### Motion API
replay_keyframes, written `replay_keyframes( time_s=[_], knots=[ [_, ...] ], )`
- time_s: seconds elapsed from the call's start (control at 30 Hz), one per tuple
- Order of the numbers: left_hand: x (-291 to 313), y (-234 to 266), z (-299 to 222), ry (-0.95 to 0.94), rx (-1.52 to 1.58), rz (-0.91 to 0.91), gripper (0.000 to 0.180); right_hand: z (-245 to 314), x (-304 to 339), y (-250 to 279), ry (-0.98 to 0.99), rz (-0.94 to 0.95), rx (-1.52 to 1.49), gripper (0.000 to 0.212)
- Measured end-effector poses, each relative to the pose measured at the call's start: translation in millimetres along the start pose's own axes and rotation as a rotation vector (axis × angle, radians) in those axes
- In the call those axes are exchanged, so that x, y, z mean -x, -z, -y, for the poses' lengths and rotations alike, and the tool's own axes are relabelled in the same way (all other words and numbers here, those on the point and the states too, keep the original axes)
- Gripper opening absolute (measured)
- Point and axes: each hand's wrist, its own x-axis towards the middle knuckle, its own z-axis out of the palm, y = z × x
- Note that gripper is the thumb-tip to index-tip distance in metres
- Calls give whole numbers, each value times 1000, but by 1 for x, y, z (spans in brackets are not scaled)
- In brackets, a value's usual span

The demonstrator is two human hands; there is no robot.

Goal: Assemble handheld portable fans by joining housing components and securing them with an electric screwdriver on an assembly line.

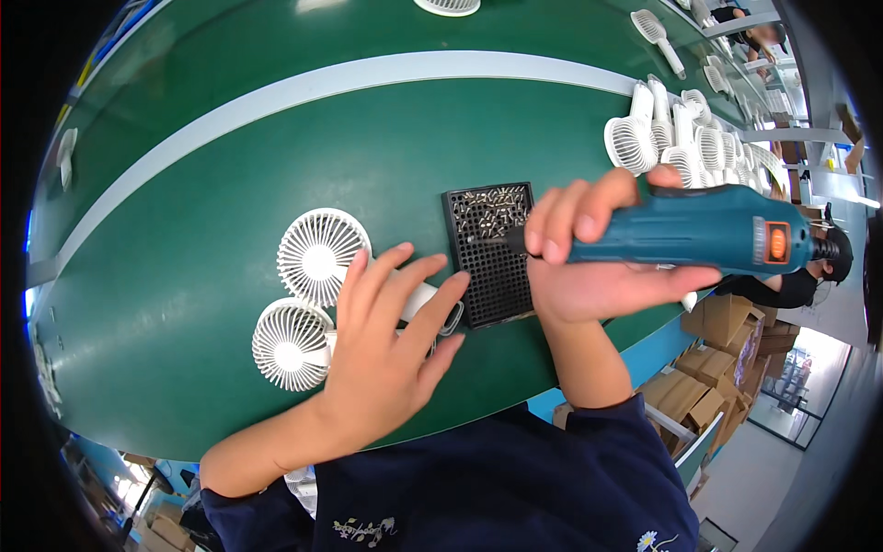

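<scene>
My right hand (584, 285) is wrapped round a teal electric screwdriver (681, 230) with an orange switch. Its dark bit points left, over a black perforated tray (499, 287). Small metal screws (492, 210) fill the far part of that tray. To its left, two white handheld fans (322, 260) lie on the green table, the nearer fan (291, 346) just below the other. My left hand (382, 340) lies palm down with spread fingers over their handles, hiding most of them. One handle end shows by the tray's edge. Whether the fingertips touch the handles I cannot tell.
A pile of white handheld fans (685, 138) lies at the far right of the green table (184, 368). A pale strip (368, 75) curves across the table beyond the tray. Cardboard boxes (685, 386) stand to the right below the table. A person (814, 276) is at the right.
</scene>
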Motion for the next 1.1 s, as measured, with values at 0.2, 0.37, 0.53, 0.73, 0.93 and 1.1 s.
replay_keyframes(
  time_s=[0.2,0.37,0.53,0.73,0.93,1.1],
  knots=[
    [-20,6,17,-114,113,-148,39,27,9,-28,-94,32,-1,75],
    [-12,-2,26,-155,238,-77,19,25,18,-26,-157,107,-54,73],
    [-15,-4,23,-154,231,-137,19,28,21,-27,-166,98,-34,73],
    [-14,-4,24,-128,255,-100,17,25,24,-24,-230,172,-27,75],
    [-14,-4,23,-131,220,-67,16,30,27,-27,-218,235,-23,75],
    [-13,-5,24,-123,222,-64,16,26,25,-24,-249,227,-12,75]
  ],
)
